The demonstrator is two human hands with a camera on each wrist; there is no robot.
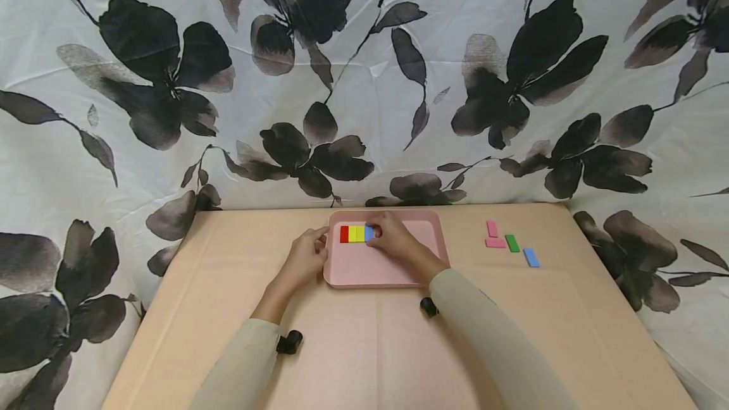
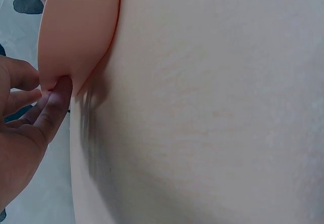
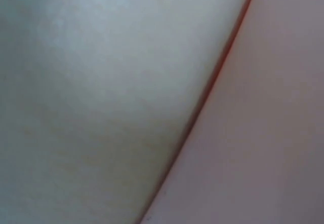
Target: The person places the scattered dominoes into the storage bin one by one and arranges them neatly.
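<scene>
Right hand: the right hand (image 1: 394, 237) sits inside the pink tray (image 1: 393, 271), just above the middle of the frame in the head view, fingers curled down onto the blue block (image 1: 369, 233) and pinching or pressing its right end (the fingertips hide part of it, so the exact hold is not clear).
Blue block: it lies in the upper left part of the tray, at the right end of a row, touching the yellow blocks (image 1: 356, 233), which touch the red block (image 1: 344, 233) at the left end.
Key relation: the row's long axis runs left to right across the frame; the blue block lies directly left of the right hand's fingertips, and that hand is far nearer to it than the other.
Left hand: the left hand (image 1: 307, 257) grips the tray's left edge, fingers curled round the rim; the left wrist view shows a finger (image 2: 53, 110) pressed against the tray's corner (image 2: 76, 36).
Right wrist view: only a blurred tray edge at close range, no fingers in sight.
Loose pieces: at the right of the tan table (image 1: 353, 359), well apart from the tray, lie two pink blocks (image 1: 493, 236), a green block (image 1: 512, 243) and another blue block (image 1: 531, 257).
Backdrop: a white cloth (image 1: 398, 81) with dark flowers.
</scene>
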